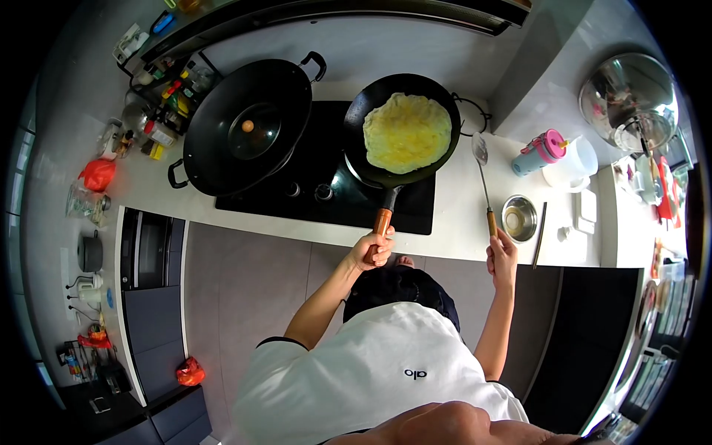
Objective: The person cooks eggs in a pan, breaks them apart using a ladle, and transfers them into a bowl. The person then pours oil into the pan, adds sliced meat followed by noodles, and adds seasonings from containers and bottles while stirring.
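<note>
My left hand [372, 251] is wrapped round the wooden handle of a black frying pan [357, 122] on the right side of the black cooktop [326, 208]. A thin yellow egg pancake [408, 133] lies flat inside the pan, its edges uneven. My right hand [502, 258] has its fingers closed on the wooden handle end of a metal spatula [485, 178]. The spatula lies along the white counter with its head pointing to the back. Just right of it stands a small steel bowl [519, 218].
A large black wok [215, 159] with a small round brown thing [248, 126] at its middle stands left. Dark chopsticks [540, 235], a pink-lidded cup [539, 152] and a white container [582, 163] are on the right counter. Seasoning bottles [160, 133] line the left.
</note>
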Action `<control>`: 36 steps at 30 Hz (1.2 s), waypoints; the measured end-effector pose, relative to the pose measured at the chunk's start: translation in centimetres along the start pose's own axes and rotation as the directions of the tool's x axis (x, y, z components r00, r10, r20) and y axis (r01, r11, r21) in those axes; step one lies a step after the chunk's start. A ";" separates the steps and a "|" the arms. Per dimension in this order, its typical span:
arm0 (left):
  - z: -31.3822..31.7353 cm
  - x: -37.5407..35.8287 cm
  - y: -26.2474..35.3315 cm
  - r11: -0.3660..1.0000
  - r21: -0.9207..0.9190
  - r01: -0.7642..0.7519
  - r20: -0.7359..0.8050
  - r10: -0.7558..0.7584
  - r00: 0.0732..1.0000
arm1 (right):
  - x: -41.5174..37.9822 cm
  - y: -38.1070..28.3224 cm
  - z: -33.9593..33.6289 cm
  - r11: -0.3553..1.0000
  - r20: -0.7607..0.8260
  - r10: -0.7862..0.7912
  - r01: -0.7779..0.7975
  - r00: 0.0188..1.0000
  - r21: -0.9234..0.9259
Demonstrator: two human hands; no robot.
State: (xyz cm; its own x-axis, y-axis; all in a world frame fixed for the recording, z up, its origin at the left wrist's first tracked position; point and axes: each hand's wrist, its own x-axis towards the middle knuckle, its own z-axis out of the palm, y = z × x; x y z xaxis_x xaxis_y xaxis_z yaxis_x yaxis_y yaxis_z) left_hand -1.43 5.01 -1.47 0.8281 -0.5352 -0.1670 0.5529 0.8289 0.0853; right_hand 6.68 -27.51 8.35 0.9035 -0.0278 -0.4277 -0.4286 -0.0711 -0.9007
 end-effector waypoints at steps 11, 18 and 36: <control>-1.6 0.2 0.7 0.989 0.145 -0.006 -0.049 0.013 0.999 | 0.1 0.3 -0.2 1.000 -0.008 -0.004 0.005 1.000 0.029; -2.4 1.0 0.7 0.962 0.271 -0.025 -0.111 0.057 0.992 | -0.1 0.3 0.1 1.000 -0.028 0.007 -0.007 1.000 0.021; -2.5 2.6 -0.3 0.921 0.383 -0.076 -0.255 0.184 0.949 | -2.5 -6.1 -1.9 0.962 0.018 -0.120 0.120 0.993 -0.245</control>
State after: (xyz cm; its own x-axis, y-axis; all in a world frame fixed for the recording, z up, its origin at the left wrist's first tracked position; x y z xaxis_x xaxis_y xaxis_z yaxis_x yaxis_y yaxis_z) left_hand 0.27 3.77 -4.37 0.8642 -0.3137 -0.3933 0.4817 0.7414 0.4672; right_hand 7.04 -28.91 15.03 0.9480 -0.0016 -0.3181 -0.3023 -0.3157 -0.8994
